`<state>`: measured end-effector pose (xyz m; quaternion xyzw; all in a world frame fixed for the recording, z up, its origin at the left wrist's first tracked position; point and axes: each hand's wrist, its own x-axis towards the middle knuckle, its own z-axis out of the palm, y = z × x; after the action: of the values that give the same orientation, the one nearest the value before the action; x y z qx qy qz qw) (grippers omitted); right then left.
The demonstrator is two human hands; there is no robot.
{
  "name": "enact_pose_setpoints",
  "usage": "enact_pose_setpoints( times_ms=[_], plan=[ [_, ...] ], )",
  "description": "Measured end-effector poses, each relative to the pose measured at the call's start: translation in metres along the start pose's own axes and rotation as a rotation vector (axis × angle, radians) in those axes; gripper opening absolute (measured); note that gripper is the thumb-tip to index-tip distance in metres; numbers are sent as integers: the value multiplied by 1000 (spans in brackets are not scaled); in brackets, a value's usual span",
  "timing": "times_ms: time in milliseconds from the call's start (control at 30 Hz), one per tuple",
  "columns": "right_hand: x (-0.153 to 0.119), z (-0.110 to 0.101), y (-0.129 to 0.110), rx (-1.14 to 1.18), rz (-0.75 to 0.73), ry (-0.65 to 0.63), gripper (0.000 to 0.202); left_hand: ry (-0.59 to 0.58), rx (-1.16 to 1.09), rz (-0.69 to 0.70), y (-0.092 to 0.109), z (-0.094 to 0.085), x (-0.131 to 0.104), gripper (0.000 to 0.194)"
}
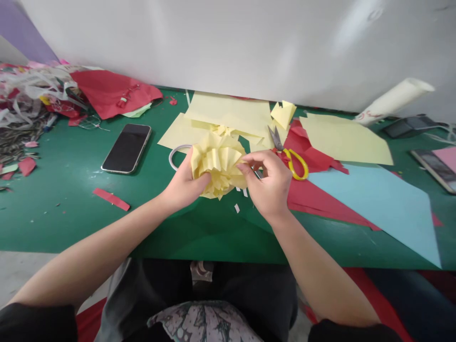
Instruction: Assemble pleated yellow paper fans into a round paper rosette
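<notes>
A round, pleated yellow paper flower (219,164) is held up over the green table. My left hand (185,185) grips its left side, with the thumb across the lower folds. On the right edge of the flower, my right hand (269,180) pinches a petal between thumb and fingertips. Behind the flower lie pale yellow paper sheets (228,110). Open scissors with yellow handles (298,165) rest to the right of my right hand. A white ring (173,156), partly hidden, lies just beyond my left hand.
A dark phone (127,148) and a red paper strip (111,198) lie at left. Ribbons and wires (35,99) are heaped at far left. Light blue paper (381,199) covers red sheets at right, near a white roll (395,100) and a second phone (436,168).
</notes>
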<state>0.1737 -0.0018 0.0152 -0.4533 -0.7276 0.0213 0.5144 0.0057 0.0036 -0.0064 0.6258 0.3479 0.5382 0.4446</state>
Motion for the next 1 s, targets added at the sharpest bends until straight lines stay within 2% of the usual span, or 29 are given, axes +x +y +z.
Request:
enact_pose_setpoints(
  times_ms=[167,333,633,767,1000],
  plan=[
    [-3,1,4,10,85,17,5,-30,-109,-64,0,1,-1,41],
    [-1,1,5,40,84,31,7,-37,-158,-148,-1,0,-2,40],
    [-1,2,10,186,278,-14,19,7,-278,-292,10,4,-1,34],
    [0,0,7,189,238,-10,17,47,-301,-352,12,5,-1,37],
    [-1,0,3,182,199,-37,13,49,-318,-342,10,4,-1,36]
  ],
)
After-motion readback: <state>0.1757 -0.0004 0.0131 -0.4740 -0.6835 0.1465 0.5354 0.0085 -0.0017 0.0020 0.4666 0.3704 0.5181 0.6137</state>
